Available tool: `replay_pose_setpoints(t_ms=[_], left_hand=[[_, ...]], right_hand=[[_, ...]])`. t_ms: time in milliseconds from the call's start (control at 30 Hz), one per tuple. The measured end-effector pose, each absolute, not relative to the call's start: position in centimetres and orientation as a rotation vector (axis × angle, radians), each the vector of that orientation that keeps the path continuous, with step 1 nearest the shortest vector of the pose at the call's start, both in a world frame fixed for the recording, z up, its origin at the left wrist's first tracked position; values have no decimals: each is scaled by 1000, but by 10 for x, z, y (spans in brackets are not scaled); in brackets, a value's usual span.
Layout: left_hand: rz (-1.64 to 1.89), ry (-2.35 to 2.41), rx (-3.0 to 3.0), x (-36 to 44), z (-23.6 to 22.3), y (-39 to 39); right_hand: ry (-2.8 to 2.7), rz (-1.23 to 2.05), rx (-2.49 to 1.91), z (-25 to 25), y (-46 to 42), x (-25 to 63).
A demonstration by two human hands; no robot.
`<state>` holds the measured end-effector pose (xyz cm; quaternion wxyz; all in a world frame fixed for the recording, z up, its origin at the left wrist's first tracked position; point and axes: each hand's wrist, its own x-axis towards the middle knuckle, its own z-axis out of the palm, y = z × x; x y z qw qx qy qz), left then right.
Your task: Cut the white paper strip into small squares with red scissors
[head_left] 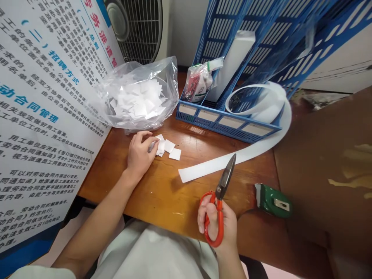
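Observation:
Red-handled scissors (223,186) sit in my right hand (225,221), the blades closed and aimed away from me. At the small white squares (160,145) on the table, my left hand (142,151) has its fingers curled against a little heap of them; a square seems to be pinched between thumb and fingers. Two more squares (174,154) lie just to the right. A long white strip (212,166) runs over the table with its cut end near the scissor tips, and its other end curls into a loose roll (255,102) at the blue rack.
Behind my left hand stands a clear plastic bag (139,97) full of white squares. A blue file rack (229,124) holds a white box (232,64) and a small bag (199,83). A green tape measure (273,200) lies right. A printed board (43,116) walls the left side.

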<state>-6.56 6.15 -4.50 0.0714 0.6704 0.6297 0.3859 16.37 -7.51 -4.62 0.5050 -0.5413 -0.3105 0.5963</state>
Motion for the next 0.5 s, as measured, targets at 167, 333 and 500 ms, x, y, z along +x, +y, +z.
replay_pose_setpoints(t_ms=[167, 333, 500], left_hand=[[1431, 1887, 1941, -62, -32, 59], [1479, 1795, 1566, -52, 11, 38], [1029, 1471, 1254, -24, 26, 9]], right_hand=[[-757, 1435, -1308, -49, -76, 166], [-782, 1395, -1319, -58, -76, 168], [-804, 1356, -1304, -71, -75, 170]])
